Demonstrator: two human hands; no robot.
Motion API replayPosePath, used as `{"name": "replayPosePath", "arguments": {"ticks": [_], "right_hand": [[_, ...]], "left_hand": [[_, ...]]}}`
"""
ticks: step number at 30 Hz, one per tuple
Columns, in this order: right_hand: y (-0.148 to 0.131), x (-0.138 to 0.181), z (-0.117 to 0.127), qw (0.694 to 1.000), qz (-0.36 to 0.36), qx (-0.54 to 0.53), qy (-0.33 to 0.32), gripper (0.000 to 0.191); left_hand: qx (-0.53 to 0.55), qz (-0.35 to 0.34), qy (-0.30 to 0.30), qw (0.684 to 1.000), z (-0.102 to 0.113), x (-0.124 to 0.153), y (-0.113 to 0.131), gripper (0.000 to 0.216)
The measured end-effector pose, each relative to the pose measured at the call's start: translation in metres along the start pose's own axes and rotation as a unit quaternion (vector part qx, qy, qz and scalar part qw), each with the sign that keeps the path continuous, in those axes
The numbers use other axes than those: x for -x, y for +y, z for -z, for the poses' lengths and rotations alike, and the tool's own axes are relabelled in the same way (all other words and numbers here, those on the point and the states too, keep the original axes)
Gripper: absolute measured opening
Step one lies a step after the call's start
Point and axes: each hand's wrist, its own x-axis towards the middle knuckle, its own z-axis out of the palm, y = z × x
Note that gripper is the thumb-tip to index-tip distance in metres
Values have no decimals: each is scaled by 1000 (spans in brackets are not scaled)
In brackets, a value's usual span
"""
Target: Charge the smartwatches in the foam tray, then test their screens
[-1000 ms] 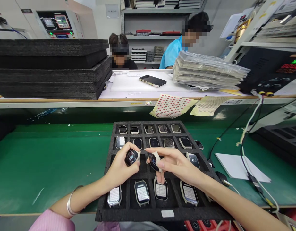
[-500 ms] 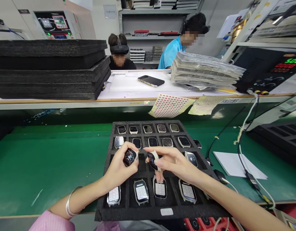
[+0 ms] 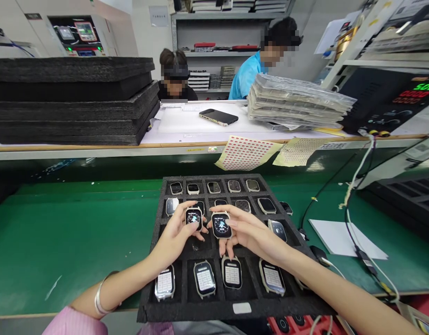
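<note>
Two small watches without straps are held side by side over the middle of the black foam tray [image 3: 189,308], their lit screens turned up toward the wearer and a narrow gap between them. The left hand [image 3: 175,232] has its digits clamped on the left watch [image 3: 194,217], the thumb lying over the lower part of the screen and the other fingers wrapped around the far edge and underneath. The right hand [image 3: 251,230] is clamped on the right watch [image 3: 221,225], thumb on the right side of the glass, forefinger along the far edge, the remaining fingers spread below; their tips hang just by a near-row watch [image 3: 231,273], and whether they touch it cannot be told. Each watch looks light enough for one hand and quite rigid, a pale case around a dark, glossy face. That glass is probably the slippery and fragile part, easily smudged or scratched, and a thumb on it may also set off the display. The surer hold would be the pale side walls, pinched between thumb and fingers, with a fingertip supporting the back. The tray seems soft and forgiving, so its compartments should cushion a case, though their walls leave limited finger room.
</note>
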Motion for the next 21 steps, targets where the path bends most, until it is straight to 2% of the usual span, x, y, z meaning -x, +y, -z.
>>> {"name": "replayPosePath", "arguments": {"ticks": [4,10,21], "right_hand": [[0,1,-2,1000,-2,12,29,43],[0,2,-2,999,-5,22,39,48],[1,2,3,998,-7,51,29,51]], "left_hand": [[36,12,-11,999,3,0,-3,34],[23,20,-26,999,2,0,-1,34],[4,16,-27,1000,1,1,0,32]]}}
